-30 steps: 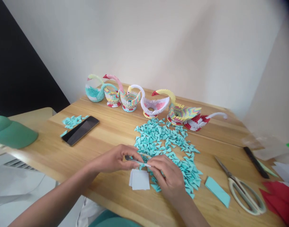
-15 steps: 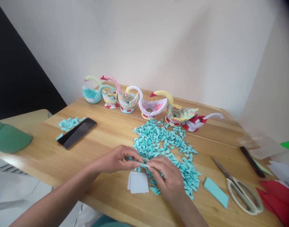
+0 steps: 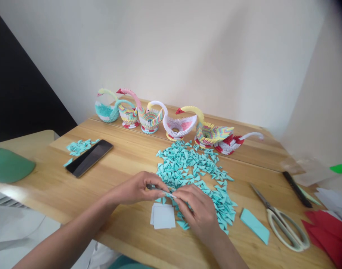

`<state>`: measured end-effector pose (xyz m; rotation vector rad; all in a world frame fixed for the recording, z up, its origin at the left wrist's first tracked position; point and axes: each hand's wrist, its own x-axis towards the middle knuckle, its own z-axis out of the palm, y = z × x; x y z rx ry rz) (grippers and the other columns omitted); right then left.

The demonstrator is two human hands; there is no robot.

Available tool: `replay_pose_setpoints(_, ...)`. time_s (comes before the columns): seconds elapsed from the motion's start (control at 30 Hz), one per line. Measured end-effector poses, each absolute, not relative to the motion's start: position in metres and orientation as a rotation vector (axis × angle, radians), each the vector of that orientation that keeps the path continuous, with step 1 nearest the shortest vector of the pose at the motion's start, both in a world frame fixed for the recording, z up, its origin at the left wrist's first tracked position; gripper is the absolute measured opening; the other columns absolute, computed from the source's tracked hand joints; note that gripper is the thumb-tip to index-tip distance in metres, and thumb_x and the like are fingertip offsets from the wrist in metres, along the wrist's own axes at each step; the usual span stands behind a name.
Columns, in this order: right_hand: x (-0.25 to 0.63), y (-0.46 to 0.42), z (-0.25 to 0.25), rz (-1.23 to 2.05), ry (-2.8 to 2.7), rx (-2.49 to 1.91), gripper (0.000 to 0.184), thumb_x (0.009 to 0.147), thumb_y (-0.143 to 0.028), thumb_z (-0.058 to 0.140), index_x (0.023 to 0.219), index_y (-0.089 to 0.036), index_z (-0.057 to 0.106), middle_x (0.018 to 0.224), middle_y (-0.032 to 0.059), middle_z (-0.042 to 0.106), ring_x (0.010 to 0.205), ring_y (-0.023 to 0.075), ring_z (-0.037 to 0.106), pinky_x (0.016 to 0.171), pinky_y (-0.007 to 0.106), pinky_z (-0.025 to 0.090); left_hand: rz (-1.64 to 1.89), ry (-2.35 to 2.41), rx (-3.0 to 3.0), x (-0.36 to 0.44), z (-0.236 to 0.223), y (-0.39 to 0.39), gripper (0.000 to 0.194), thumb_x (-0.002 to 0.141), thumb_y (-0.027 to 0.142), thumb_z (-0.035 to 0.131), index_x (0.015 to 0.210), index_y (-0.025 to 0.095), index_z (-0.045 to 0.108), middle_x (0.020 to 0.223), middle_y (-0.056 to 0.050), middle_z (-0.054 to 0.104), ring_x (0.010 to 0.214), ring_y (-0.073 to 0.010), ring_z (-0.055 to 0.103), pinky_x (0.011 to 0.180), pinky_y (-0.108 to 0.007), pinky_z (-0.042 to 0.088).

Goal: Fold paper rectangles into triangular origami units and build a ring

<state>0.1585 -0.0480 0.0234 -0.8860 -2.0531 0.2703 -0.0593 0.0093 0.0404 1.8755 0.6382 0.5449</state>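
Note:
Between my hands is a small folded piece of paper [image 3: 170, 195], pale on its visible side. My left hand [image 3: 143, 188] pinches its left end with thumb and fingers; a small dark thing, too unclear to name, shows inside that hand. My right hand [image 3: 198, 206] is closed on the paper's other end. Just below sits a short stack of white paper squares [image 3: 163, 216]. Behind and under my hands spreads a large heap of folded turquoise paper triangles [image 3: 185, 164].
Several folded-paper swans [image 3: 180, 126] line the back of the table. A phone [image 3: 89, 158] and a smaller triangle pile [image 3: 80, 147] lie left. On the right are scissors [image 3: 283, 224], a turquoise paper strip [image 3: 255, 225], red paper [image 3: 327, 235] and a black bar-shaped thing [image 3: 297, 189].
The view has shifted very slightly. My hands hold the paper in nearly the same place, its tilt a little different; the things on the table have not moved.

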Motion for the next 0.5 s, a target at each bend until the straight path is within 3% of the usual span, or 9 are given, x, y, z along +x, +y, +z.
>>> replay_pose_setpoints(0.5, 0.1604, -0.0469, 0.0270, 0.090, -2.090, -0.816, 0.018, 0.086, -0.009, 0.059, 0.102, -0.017, 0.064, 0.084, 0.0074, 0.070, 0.075, 0.0172, 0.063, 0.066, 0.031, 0.052, 0.545, 0.620, 1.878, -0.0554, 0.0437, 0.0103, 0.027, 0.087, 0.033, 0.058, 0.098, 0.011, 0.070, 0.091, -0.009, 0.071, 0.082, -0.0166, 0.063, 0.075, -0.024, 0.048)
